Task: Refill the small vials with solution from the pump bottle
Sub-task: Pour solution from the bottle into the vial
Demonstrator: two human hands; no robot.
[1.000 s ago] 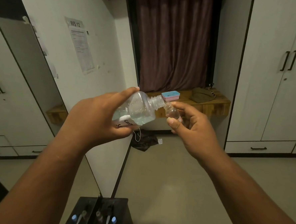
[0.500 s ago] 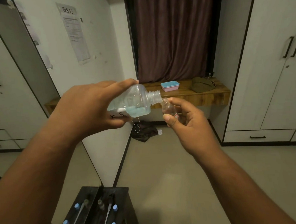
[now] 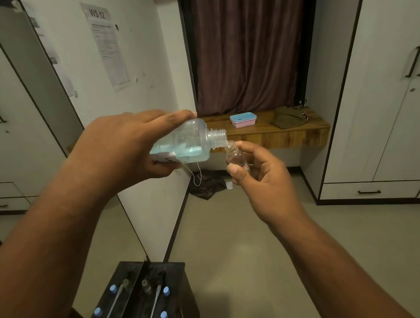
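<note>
My left hand grips a clear bottle with pale blue solution, tipped on its side, its pump top off and its threaded neck pointing right. The neck's mouth touches the mouth of a small clear vial, which my right hand pinches between thumb and fingers, tilted up towards the bottle. The solution pools low in the bottle's body. A white label with handwriting shows under my left fingers. Below me, on a dark stand, lie vials with blue caps and a pump tube.
A mirror panel on the left wall reflects the stand and its caps. A wooden shelf ahead holds a blue and pink box and folded cloth. White wardrobes stand right. Dark cloth lies on the floor under the shelf.
The bottle has tipped down nearer to level, and both hands with the bottle and vial sit a little lower in view. The vial stays at the bottle's mouth.
</note>
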